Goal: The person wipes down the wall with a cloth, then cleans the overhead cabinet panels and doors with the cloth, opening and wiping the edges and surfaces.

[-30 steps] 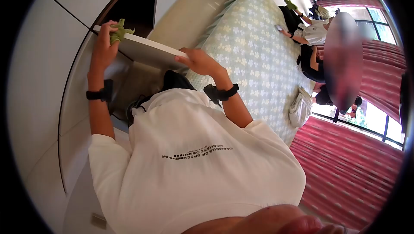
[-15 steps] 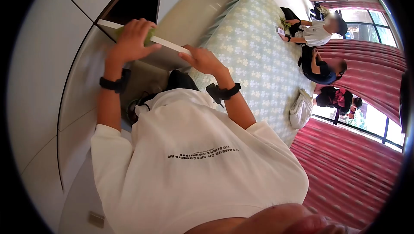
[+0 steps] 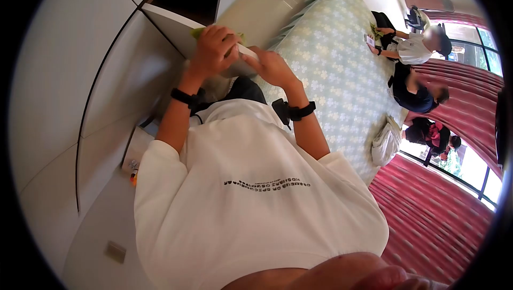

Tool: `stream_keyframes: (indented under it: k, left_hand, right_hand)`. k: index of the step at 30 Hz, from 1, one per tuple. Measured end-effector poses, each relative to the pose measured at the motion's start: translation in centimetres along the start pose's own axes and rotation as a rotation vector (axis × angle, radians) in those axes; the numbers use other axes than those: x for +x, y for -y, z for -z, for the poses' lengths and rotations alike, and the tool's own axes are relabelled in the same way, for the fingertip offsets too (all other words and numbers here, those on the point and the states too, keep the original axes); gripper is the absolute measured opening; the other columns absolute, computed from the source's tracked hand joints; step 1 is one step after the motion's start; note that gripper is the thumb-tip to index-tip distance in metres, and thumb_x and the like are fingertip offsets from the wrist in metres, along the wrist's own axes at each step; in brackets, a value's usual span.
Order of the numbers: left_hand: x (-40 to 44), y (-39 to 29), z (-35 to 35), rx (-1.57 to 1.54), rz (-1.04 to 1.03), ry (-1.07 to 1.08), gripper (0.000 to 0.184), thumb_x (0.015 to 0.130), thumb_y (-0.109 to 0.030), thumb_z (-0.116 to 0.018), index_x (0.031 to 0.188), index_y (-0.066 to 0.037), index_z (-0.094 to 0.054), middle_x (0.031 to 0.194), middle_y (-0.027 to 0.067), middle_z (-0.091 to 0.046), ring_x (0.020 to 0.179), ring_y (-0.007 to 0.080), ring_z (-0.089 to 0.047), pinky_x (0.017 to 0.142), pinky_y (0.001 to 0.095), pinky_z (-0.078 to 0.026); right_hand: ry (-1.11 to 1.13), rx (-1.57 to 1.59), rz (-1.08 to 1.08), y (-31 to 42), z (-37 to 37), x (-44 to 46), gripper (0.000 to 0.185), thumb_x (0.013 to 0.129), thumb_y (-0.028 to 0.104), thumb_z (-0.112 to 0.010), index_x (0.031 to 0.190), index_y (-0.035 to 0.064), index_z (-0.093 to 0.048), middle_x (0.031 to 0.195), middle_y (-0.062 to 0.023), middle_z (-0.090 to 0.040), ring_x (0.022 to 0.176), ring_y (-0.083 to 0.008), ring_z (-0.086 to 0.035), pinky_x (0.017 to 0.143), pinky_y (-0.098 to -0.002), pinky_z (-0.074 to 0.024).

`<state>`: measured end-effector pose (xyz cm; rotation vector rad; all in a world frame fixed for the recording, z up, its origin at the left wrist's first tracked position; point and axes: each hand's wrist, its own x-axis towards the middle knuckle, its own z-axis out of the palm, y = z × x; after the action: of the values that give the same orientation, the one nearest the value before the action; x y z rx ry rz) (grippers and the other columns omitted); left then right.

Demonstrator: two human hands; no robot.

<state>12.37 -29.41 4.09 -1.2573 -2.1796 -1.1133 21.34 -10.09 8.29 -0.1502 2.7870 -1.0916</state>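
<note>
A pale cabinet door or panel (image 3: pixel 171 18) stands out from the white cupboard, its narrow top edge facing me. My left hand (image 3: pixel 215 49) is closed around a green cloth (image 3: pixel 197 32), pressed over that edge near its outer end. Most of the cloth is hidden under the fingers. Just to the right, my right hand (image 3: pixel 273 69) grips the panel's outer end, thumb and fingers on either side. The two hands are close together.
A bed with a pale flowered cover (image 3: pixel 331 49) lies to the right, with a bundled white cloth (image 3: pixel 386 140) at its edge. Beyond it are several people, one holding a phone (image 3: pixel 369 40), red curtains (image 3: pixel 427 204) and windows. White cupboard doors (image 3: pixel 48 87) stand left.
My left hand has slid the green cloth rightward along the panel's edge towards my right hand, which keeps its grip. The view has shifted, so the room's contents appear further right.
</note>
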Motion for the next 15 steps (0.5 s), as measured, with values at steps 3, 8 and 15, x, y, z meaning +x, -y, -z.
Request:
stream_keyframes:
  k: [3,8,15]
  left_hand:
    - [0.3,2.4,1.8,0.070,-0.004,-0.024,0.013,0.083,-0.014,-0.062,0.094,-0.008,-0.066,0.095,0.0085,-0.064,0.094,0.0291,-0.061,0.087,0.0432,-0.046]
    - [-0.3,9.1,6.0,0.126,0.049,-0.017,0.016,0.089,-0.014,-0.058,0.098,-0.004,-0.067,0.095,0.0112,-0.063,0.093,0.0312,-0.060,0.082,0.0428,-0.047]
    - [-0.3,11.9,8.4,0.307,0.060,-0.017,0.019,0.090,-0.023,-0.065,0.092,-0.005,-0.069,0.085,0.0108,-0.065,0.082,0.0330,-0.061,0.075,0.0445,-0.051]
  right_hand:
    - [0.009,-0.023,-0.059,0.3,-0.1,-0.1,0.041,0.101,0.041,-0.055,0.119,0.0055,-0.065,0.091,-0.0207,-0.069,0.087,-0.0424,-0.065,0.076,-0.0479,-0.0515]
    - [-0.045,-0.053,-0.049,0.1,-0.5,-0.5,0.043,0.100,0.044,-0.055,0.117,0.0059,-0.068,0.098,-0.0190,-0.071,0.093,-0.0413,-0.066,0.080,-0.0474,-0.0526]
    - [-0.069,-0.028,0.016,0.0,-1.4,-0.5,0.041,0.100,0.041,-0.055,0.120,0.0067,-0.065,0.099,-0.0211,-0.070,0.094,-0.0422,-0.065,0.081,-0.0478,-0.0516]
